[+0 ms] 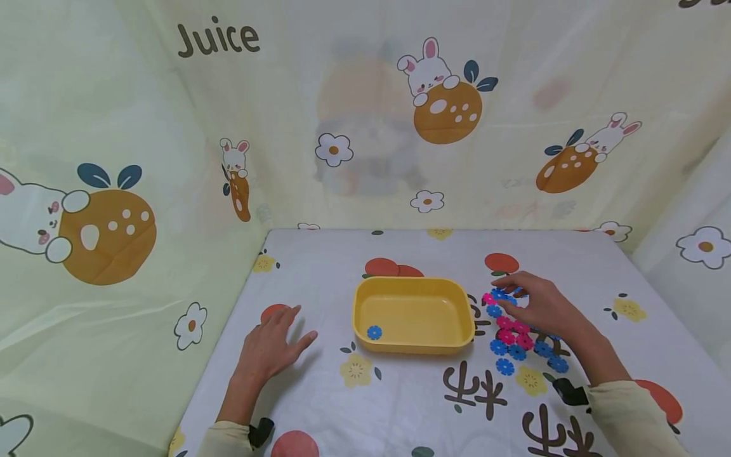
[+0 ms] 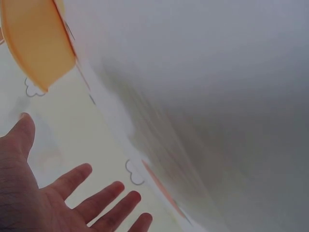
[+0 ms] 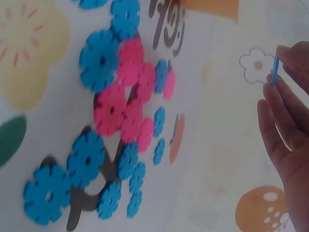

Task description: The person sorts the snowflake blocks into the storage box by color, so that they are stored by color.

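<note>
My right hand (image 1: pixel 542 303) is above the far part of a group of flat notched plastic discs. Between its thumb and index finger it pinches a blue notched disc (image 3: pixel 275 70), seen edge-on in the right wrist view. Several pink discs (image 1: pixel 506 337) lie in the middle of the group, with blue discs (image 1: pixel 505 367) around them. Left of the group stands a yellow plastic tray (image 1: pixel 414 349), and one blue disc (image 1: pixel 374 332) lies in its near left corner. My left hand (image 1: pixel 267 350), fingers spread and holding nothing, hovers over the cloth left of the tray.
A white cloth (image 1: pixel 320 393) printed with fruit, flowers and characters covers the table. Pale printed curtains (image 1: pixel 274 95) rise behind it and at both sides. A dark wrist device (image 1: pixel 570 392) sits at the right sleeve, another (image 1: pixel 261 433) at the left.
</note>
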A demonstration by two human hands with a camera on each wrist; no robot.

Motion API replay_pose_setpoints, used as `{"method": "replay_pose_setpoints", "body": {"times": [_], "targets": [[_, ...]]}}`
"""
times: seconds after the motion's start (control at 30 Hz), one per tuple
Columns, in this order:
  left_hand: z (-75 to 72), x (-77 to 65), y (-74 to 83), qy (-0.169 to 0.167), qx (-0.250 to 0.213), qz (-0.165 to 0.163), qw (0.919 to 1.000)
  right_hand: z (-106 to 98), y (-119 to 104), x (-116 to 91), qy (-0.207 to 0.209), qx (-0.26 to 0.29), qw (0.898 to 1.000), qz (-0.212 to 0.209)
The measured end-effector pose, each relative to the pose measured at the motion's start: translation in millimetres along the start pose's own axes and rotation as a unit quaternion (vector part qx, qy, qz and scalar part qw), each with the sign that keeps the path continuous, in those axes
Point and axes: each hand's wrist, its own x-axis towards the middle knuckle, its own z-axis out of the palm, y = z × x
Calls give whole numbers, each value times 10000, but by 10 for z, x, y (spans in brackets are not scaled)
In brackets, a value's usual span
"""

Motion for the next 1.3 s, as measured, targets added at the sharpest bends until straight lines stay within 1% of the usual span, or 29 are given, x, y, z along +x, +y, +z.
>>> {"method": "replay_pose_setpoints", "body": {"times": [0.2,0.37,0.5,0.7,0.9,1.03,1.13,1.3], "targets": [[25,11,14,-23,38,-31,10000,110,-128,127,-178,213,9996,-31],[33,8,25,-45,37,-68,10000,200,-273,232,-223,343,9988,-258],[30,3,28,-50,14,-78,10000,285,-384,334,-285,430,9973,-521],[36,2,26,-45,-3,-120,9999,416,-581,474,-481,613,9946,-690],[37,3,21,-92,-44,-222,9997,550,-758,582,-559,755,9907,-979],[26,5,13,-82,-28,-201,9998,645,-835,646,-659,752,9898,-1014],[14,4,2,-84,-26,-165,9998,696,-921,684,-818,768,9896,-902],[-14,-16,-12,3,-49,-46,10000,744,-1107,746,-1063,739,9888,-745]]}}
